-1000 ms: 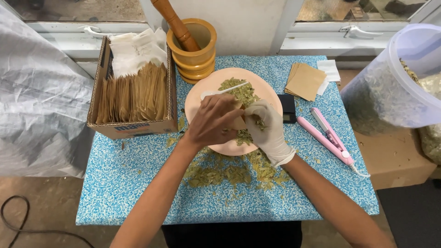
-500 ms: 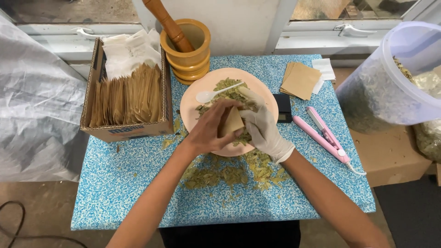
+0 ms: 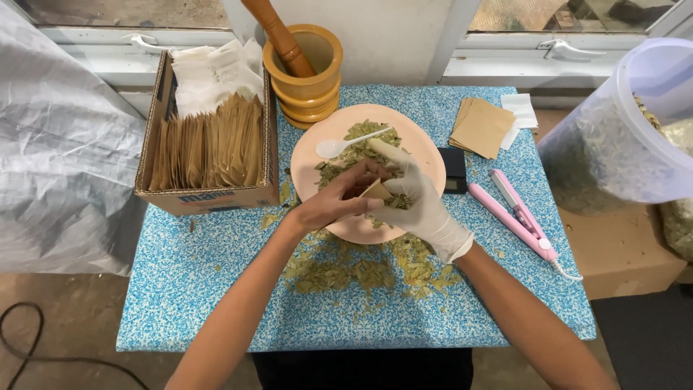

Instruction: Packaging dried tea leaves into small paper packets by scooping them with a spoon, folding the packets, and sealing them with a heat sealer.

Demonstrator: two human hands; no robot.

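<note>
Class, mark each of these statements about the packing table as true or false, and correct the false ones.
1. The right hand wears a white glove. True.
2. The plate is empty. False: dried leaves and a white spoon lie on it.
3. Both hands hold a small brown packet over the plate. True.
4. The pestle lies flat on the table. False: it stands in the mortar.

Even, soft daylight, probably from the windows (image 3: 577, 18) at the top; shadows beneath the arms are faint. Sharp at centre, no glare, slight wide-angle bending at the edges.
</note>
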